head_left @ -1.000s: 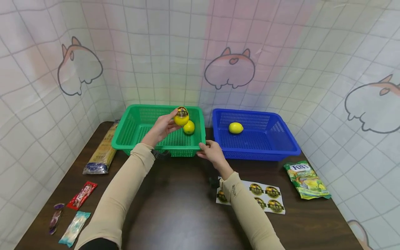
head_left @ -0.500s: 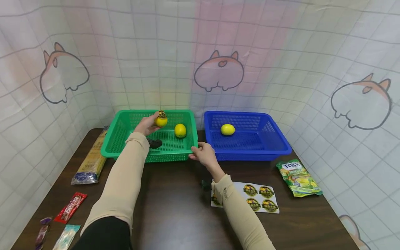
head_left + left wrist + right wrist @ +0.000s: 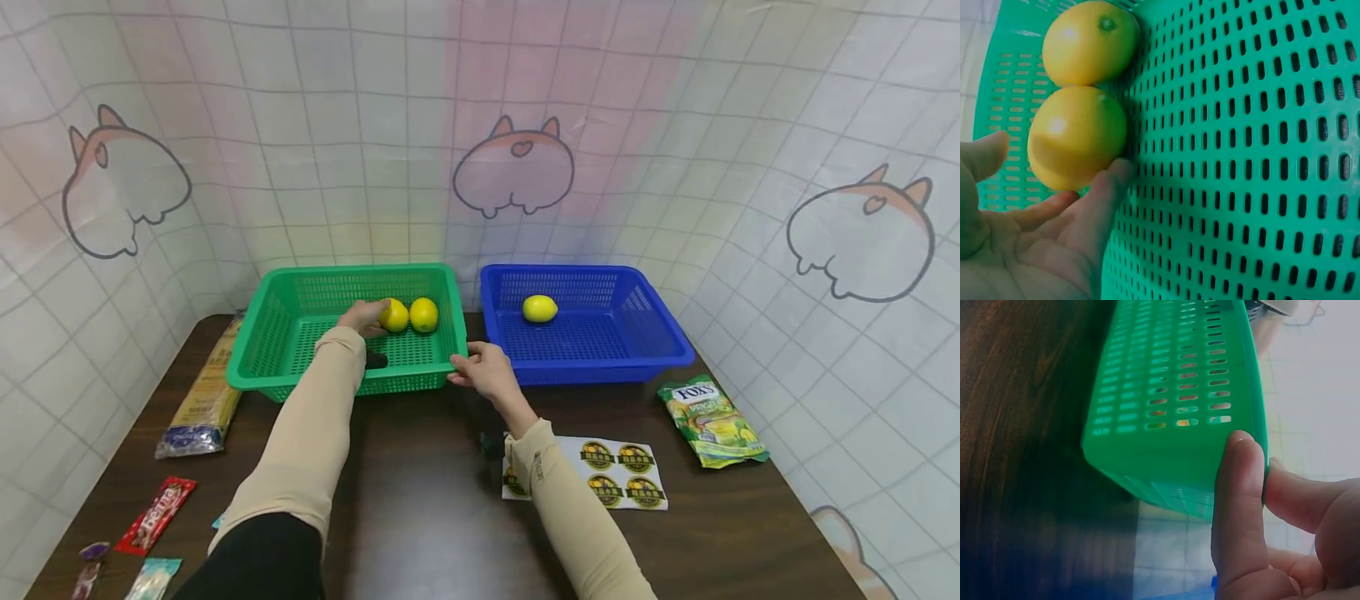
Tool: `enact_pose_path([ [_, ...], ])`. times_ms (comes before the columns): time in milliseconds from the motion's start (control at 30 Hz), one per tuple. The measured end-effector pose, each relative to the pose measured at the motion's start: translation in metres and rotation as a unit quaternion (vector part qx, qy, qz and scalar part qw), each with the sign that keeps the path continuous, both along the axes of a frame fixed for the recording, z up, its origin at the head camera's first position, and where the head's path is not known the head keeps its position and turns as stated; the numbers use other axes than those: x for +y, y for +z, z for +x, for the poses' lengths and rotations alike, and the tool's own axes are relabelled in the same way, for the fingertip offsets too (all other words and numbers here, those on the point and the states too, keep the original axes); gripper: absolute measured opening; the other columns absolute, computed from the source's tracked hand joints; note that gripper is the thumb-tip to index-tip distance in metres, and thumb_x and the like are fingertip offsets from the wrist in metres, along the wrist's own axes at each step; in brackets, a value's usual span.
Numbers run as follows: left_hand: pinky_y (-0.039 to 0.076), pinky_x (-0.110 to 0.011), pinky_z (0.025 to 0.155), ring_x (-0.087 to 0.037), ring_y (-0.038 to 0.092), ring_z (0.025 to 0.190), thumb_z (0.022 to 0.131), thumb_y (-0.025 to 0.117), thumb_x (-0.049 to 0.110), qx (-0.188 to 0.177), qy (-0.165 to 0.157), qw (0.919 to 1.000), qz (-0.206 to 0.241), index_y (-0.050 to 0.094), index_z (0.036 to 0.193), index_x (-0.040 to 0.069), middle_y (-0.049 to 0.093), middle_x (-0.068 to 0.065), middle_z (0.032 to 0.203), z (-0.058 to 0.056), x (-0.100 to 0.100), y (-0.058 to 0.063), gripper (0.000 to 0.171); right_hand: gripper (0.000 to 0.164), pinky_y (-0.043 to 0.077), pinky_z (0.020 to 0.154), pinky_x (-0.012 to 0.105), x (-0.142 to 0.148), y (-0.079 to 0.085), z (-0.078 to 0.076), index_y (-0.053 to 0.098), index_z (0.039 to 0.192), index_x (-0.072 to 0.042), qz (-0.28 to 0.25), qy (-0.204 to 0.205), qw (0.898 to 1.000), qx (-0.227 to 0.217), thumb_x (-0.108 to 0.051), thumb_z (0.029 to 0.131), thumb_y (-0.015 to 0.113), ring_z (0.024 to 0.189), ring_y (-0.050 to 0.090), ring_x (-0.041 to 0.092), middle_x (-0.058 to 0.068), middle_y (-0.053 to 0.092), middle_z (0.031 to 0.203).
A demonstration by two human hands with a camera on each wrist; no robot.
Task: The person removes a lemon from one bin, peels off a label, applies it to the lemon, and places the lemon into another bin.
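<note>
Two lemons lie side by side on the floor of the green basket [image 3: 345, 271], near its right end. My left hand [image 3: 363, 317] is down in the basket at the nearer-left lemon [image 3: 394, 316]. In the left wrist view, its fingertips touch the underside of that lemon [image 3: 1075, 137], while the thumb stands off from it. The other lemon [image 3: 1088, 44] lies just beyond. My right hand [image 3: 483, 368] pinches the basket's front right corner, thumb and finger on either side of the rim [image 3: 1254, 394].
A blue basket [image 3: 585, 371] with one lemon [image 3: 539, 308] stands to the right. A sticker sheet [image 3: 622, 475] lies partly under the right sleeve. A FOX'S candy bag [image 3: 712, 421] is at far right; a long yellow packet [image 3: 202, 400] and a red wrapped bar [image 3: 156, 515] are at left.
My left hand has lowered the stickered lemon into the green basket beside the other one, and its thumb has come away. The right hand keeps its hold on the corner. The head view has shifted.
</note>
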State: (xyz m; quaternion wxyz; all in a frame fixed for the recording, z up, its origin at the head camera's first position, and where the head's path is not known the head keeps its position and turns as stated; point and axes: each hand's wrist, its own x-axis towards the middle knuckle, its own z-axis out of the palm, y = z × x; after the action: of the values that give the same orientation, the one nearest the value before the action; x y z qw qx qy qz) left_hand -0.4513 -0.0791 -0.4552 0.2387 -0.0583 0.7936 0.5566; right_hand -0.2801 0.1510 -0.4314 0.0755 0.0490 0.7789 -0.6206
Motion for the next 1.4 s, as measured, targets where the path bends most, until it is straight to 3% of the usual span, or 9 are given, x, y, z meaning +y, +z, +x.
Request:
enact_pose_path([
  [100,0.035,-0.041,0.123,-0.037,0.029,0.151,0.108,0.028,0.036,-0.018,-0.026,0.9994,0.014,0.009,0.157,-0.005,0.019,-0.028,0.162,0.001,0.0,0.001,0.066,0.055,0.061,0.067,0.019,-0.002,-0.001,0.001,0.042,0.147,0.002,0.003,0.001,1.0,-0.004,-0.013,0.098,0.062,0.086,0.076,0.026,0.028,0.07,0.111],
  [367,0.032,-0.045,0.124,-0.038,0.028,0.151,0.108,0.02,0.045,-0.017,-0.045,0.9984,-0.029,0.006,0.158,-0.003,0.019,-0.028,0.162,0.007,-0.013,0.004,0.07,0.056,0.061,0.067,0.019,-0.01,-0.008,0.002,0.043,0.148,0.0,0.025,0.004,1.0,0.005,-0.017,0.098,0.063,0.081,0.077,0.021,0.023,0.073,0.105],
  [667,0.018,-0.046,0.129,-0.039,0.016,0.155,0.105,0.021,0.057,-0.002,-0.082,0.9964,-0.023,-0.008,0.159,0.007,0.001,-0.023,0.167,0.024,-0.022,0.032,0.08,0.057,0.063,0.072,0.027,0.003,0.001,0.019,0.043,0.148,-0.001,0.105,0.011,0.993,0.044,-0.029,0.101,0.059,0.077,0.075,0.016,0.02,0.075,0.105],
  [767,0.015,-0.047,0.13,-0.039,0.011,0.156,0.106,0.022,0.054,0.021,-0.104,0.9943,-0.014,-0.009,0.159,0.006,-0.006,-0.021,0.168,0.038,-0.019,0.056,0.078,0.055,0.063,0.077,0.033,0.013,0.014,0.025,0.046,0.146,-0.002,0.149,0.024,0.986,0.065,-0.032,0.101,0.058,0.081,0.076,0.02,0.02,0.075,0.107],
  [900,0.015,-0.047,0.13,-0.039,0.011,0.156,0.108,0.025,0.046,0.055,-0.121,0.991,0.014,-0.006,0.159,0.005,-0.003,-0.022,0.168,0.059,-0.013,0.093,0.072,0.051,0.063,0.08,0.038,0.027,0.032,0.033,0.052,0.143,-0.008,0.187,0.05,0.977,0.089,-0.036,0.101,0.058,0.084,0.077,0.021,0.019,0.074,0.114],
  [967,0.016,-0.047,0.13,-0.037,0.014,0.156,0.108,0.026,0.046,0.081,-0.129,0.9876,0.04,-0.003,0.16,0.006,0.005,-0.023,0.167,0.066,-0.01,0.102,0.071,0.048,0.063,0.08,0.037,0.034,0.037,0.037,0.054,0.141,-0.01,0.192,0.066,0.974,0.096,-0.037,0.101,0.058,0.086,0.076,0.02,0.018,0.073,0.117],
  [1167,0.03,-0.048,0.125,-0.035,0.036,0.148,0.105,0.033,0.053,0.166,-0.142,0.971,0.097,0.018,0.159,0.012,0.031,-0.017,0.161,0.089,0.005,0.11,0.069,0.037,0.062,0.077,0.033,0.047,0.039,0.054,0.062,0.132,-0.015,0.198,0.092,0.97,0.109,-0.034,0.099,0.06,0.089,0.074,0.02,0.013,0.074,0.112],
  [1300,0.041,-0.048,0.118,-0.034,0.052,0.134,0.105,0.038,0.05,0.206,-0.151,0.9591,0.123,0.037,0.15,0.01,0.048,-0.016,0.149,0.118,0.013,0.106,0.06,0.034,0.061,0.074,0.03,0.051,0.029,0.064,0.064,0.128,-0.014,0.208,0.114,0.964,0.117,-0.031,0.099,0.062,0.089,0.072,0.019,0.01,0.075,0.107],
  [1400,0.046,-0.048,0.113,-0.032,0.059,0.126,0.106,0.04,0.045,0.209,-0.161,0.9529,0.149,0.046,0.143,0.008,0.055,-0.018,0.139,0.142,0.019,0.098,0.052,0.034,0.06,0.073,0.029,0.053,0.017,0.073,0.065,0.127,-0.013,0.207,0.129,0.963,0.114,-0.03,0.098,0.063,0.086,0.071,0.016,0.009,0.076,0.104],
])
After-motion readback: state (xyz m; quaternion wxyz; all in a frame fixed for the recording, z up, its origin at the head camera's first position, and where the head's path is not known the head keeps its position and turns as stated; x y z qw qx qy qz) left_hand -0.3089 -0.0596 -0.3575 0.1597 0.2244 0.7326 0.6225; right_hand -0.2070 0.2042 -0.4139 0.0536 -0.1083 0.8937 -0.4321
